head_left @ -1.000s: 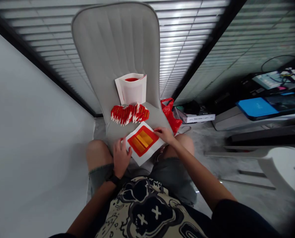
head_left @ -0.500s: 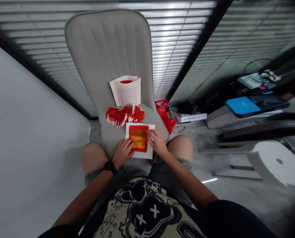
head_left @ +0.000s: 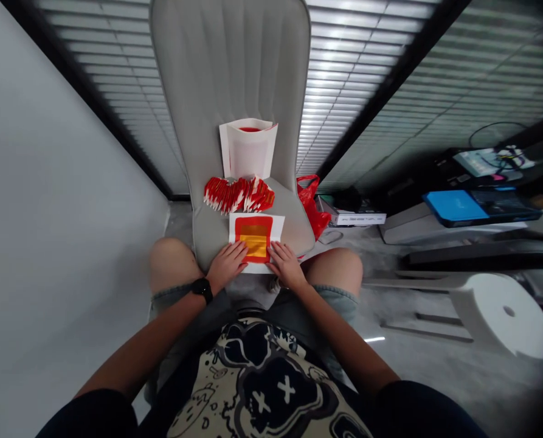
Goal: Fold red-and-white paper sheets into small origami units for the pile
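Observation:
A white sheet (head_left: 276,226) with a red and gold rectangular panel (head_left: 254,245) lies on the front of the grey chair seat (head_left: 211,234). My left hand (head_left: 228,263) rests flat on the sheet's left side, its fingers stretched over the panel's edge. On the opposite side, my right hand (head_left: 287,265) lies with fingers extended on the right margin. Just beyond the sheet sits a fanned row of red and white folded paper pieces (head_left: 239,194). Behind them, a curled stack of white sheets (head_left: 249,152) with red inside leans against the chair back.
A red plastic bag (head_left: 314,210) and a box (head_left: 357,218) are on the floor right of the chair. Further right stand a white stool (head_left: 503,310) and a blue-topped device (head_left: 456,207). A pale wall (head_left: 70,213) rises on the left, with window blinds (head_left: 344,79) behind.
My right hand has moved down from the panel's upper right edge to the sheet's lower right side. The sheet sits straighter between both hands. The whole view has shifted slightly.

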Demonstrator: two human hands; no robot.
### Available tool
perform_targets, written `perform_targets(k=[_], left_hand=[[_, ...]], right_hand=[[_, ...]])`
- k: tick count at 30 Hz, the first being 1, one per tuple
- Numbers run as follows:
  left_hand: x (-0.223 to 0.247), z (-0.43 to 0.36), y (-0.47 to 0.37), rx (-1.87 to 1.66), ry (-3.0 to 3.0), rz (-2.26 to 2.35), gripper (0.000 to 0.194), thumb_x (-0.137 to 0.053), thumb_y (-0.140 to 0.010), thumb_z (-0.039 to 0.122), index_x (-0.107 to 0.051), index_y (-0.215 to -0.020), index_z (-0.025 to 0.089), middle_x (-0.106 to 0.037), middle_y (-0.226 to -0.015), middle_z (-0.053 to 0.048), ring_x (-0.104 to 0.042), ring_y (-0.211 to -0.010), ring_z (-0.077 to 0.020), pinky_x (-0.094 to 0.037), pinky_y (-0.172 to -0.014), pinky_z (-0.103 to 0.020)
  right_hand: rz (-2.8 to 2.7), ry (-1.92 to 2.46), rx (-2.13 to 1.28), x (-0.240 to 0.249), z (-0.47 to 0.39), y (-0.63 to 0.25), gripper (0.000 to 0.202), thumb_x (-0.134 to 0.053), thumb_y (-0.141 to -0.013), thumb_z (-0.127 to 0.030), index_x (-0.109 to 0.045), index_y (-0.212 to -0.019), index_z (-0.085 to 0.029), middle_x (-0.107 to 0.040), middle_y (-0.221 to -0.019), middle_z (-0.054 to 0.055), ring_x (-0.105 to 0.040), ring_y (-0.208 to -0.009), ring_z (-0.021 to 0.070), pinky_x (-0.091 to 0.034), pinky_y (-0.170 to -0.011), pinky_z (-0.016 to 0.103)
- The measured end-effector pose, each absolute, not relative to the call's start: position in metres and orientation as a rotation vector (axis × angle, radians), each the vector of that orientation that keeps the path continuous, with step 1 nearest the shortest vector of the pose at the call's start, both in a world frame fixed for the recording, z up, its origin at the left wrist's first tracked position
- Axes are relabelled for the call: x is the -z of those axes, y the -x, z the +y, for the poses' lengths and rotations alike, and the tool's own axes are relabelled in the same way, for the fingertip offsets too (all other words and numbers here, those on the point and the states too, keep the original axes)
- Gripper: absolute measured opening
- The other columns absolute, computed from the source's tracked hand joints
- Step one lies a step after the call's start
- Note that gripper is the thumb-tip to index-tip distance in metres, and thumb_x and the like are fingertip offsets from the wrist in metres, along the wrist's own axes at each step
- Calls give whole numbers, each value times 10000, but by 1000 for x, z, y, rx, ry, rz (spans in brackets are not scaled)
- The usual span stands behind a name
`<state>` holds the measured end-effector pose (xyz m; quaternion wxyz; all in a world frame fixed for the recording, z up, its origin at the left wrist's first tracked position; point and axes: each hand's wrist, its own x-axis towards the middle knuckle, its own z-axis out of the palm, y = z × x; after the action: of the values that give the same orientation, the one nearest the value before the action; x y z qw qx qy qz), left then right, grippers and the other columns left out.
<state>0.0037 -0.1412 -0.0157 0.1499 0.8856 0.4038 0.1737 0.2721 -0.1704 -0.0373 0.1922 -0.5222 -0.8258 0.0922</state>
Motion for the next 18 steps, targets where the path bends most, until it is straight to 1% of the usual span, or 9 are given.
perform_targets(k=[3,7,13,18], left_hand=[[14,-143,-2,-527,-2535,1161,430,-563,-968,314,-578,-1380,190,-532,-1488,-144,-446,-1425,-286,-309,-1213,-479],[13,-141,0,-515,-2543,1109,403,-557,-975,325,-602,-1348,179,-567,-1448,-140,-460,-1411,-282,-331,-1212,-491],[15,-138,1,-548,-2512,1099,409,-528,-995,381,-609,-1347,189,-610,-1383,-120,-485,-1365,-269,-389,-1176,-470],[14,-136,-2,-599,-2453,1135,365,-545,-988,396,-660,-1283,215,-627,-1334,-115,-517,-1306,-274,-425,-1139,-474]], right_hand=[[-2311,1454,-267,34,-172,-270,512,-634,-950,-386,-560,-1429,-220,-501,-1512,155,-429,-1433,322,-328,-1196,581],[-2235,1447,-306,32,-170,-264,392,-632,-954,-360,-650,-1331,-252,-533,-1486,133,-440,-1425,308,-340,-1200,569],[-2177,1414,-354,41,-164,-257,361,-621,-962,-389,-675,-1292,-253,-552,-1468,124,-450,-1417,284,-343,-1200,557],[-2130,1424,-366,45,-160,-258,306,-604,-972,-384,-722,-1224,-259,-581,-1432,119,-491,-1373,283,-356,-1190,540]])
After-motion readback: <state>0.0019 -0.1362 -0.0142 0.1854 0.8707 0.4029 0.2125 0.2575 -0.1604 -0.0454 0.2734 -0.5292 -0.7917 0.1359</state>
